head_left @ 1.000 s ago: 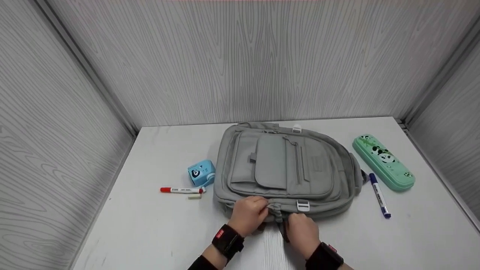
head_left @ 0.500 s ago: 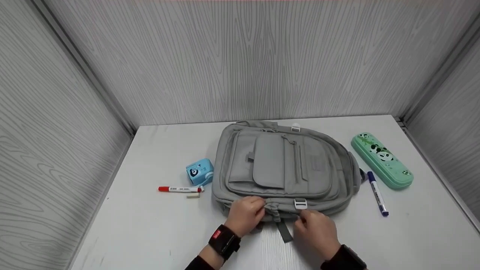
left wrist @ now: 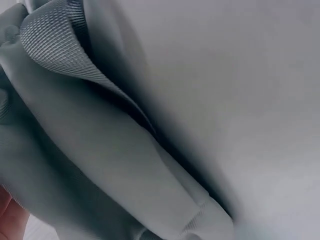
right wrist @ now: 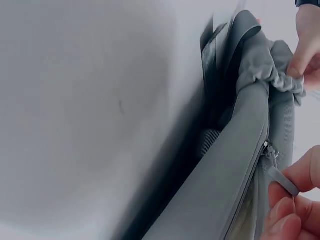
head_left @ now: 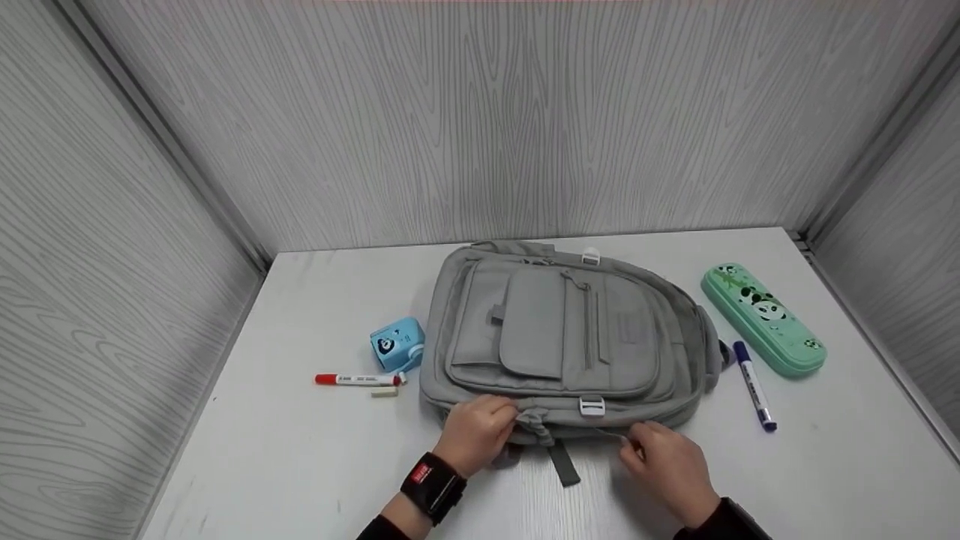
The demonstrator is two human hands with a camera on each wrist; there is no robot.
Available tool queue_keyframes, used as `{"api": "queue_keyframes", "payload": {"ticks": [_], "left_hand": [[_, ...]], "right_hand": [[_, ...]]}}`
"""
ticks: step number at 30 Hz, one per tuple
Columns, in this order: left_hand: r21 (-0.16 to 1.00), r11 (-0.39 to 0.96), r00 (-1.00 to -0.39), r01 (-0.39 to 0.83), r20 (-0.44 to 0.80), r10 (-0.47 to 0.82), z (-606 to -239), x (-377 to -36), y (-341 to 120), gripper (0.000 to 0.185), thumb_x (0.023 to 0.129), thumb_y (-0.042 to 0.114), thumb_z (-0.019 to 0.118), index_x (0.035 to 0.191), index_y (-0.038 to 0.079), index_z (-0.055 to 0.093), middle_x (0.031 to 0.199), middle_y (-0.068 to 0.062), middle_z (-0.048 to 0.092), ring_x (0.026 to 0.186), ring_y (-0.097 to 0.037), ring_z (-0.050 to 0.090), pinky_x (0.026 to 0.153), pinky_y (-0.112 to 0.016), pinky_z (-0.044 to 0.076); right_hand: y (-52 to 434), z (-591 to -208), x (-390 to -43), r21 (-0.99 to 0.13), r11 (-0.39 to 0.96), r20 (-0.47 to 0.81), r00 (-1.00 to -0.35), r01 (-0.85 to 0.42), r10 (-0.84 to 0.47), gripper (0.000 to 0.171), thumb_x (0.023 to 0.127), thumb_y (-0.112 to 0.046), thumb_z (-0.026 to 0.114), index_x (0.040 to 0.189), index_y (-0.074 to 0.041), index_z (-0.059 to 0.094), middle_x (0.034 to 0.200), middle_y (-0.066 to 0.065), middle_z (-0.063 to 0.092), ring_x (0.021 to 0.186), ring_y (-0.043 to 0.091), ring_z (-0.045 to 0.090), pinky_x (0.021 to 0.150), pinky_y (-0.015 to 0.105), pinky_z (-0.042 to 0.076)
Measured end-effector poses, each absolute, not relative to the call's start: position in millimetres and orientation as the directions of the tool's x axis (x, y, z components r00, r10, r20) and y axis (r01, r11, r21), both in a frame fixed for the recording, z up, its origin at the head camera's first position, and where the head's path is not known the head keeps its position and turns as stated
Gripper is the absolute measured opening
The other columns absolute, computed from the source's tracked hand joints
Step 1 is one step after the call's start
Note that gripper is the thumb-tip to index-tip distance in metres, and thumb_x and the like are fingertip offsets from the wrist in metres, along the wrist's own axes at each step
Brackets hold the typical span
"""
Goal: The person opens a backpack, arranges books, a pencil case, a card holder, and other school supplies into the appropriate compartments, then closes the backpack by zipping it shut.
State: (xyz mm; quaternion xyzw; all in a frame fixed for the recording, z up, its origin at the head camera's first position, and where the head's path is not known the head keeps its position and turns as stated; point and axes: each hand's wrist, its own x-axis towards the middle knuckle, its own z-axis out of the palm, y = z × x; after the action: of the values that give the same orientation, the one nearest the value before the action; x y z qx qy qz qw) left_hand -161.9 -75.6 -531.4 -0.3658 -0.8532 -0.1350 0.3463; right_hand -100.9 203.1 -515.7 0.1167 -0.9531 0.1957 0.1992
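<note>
Looking like a staged recording booth rather than a lived-in room: grey wood-grain panels (head_left: pixel 480 120) closing in on three sides, meeting at metal corner strips (head_left: pixel 172 142), and boxing in a plain white table (head_left: pixel 300 465). Laid out on it, school gear, neatly spaced: a grey backpack (head_left: pixel 562 337) lying flat in the middle, a mint-green panda pencil case (head_left: pixel 763 319) and a blue marker (head_left: pixel 753 385) lying to one side, a small blue sharpener (head_left: pixel 397 344), a red marker (head_left: pixel 356 379) and an eraser (head_left: pixel 384 391) sitting on the other.
</note>
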Motion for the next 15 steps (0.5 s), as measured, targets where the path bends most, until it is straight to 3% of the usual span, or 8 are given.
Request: {"api": "queue_keyframes", "payload": {"ticks": [9,15], "left_hand": [[-0.061,0.729,-0.48,0.682,0.714,0.509,-537.7,-166.3,-98.5,0.012,0.074,0.007,0.078,0.076,0.015,0.069,0.08,0.008,0.069,0.071,-0.008,0.064,0.061,-0.023,0.053],[-0.074,0.767,-0.511,0.638,0.704,0.493,-538.2,-172.8,-116.6,0.012,0.075,0.007,0.078,0.075,0.015,0.068,0.08,0.006,0.07,0.073,-0.011,0.065,0.062,-0.025,0.053]], "right_hand": [[234.4,-507.7,-98.8,-0.358,0.918,0.32,-0.946,-0.173,-0.053,0.024,0.075,-0.005,0.071,0.063,-0.016,0.054,0.062,-0.006,0.052,0.055,0.004,0.037,0.05,0.023,0.032],[260.7,-499.5,-96.7,-0.376,0.923,0.249,-0.968,-0.079,0.018,0.016,0.077,-0.005,0.067,0.065,-0.013,0.06,0.062,-0.002,0.055,0.056,0.007,0.04,0.051,0.023,0.032]]}}
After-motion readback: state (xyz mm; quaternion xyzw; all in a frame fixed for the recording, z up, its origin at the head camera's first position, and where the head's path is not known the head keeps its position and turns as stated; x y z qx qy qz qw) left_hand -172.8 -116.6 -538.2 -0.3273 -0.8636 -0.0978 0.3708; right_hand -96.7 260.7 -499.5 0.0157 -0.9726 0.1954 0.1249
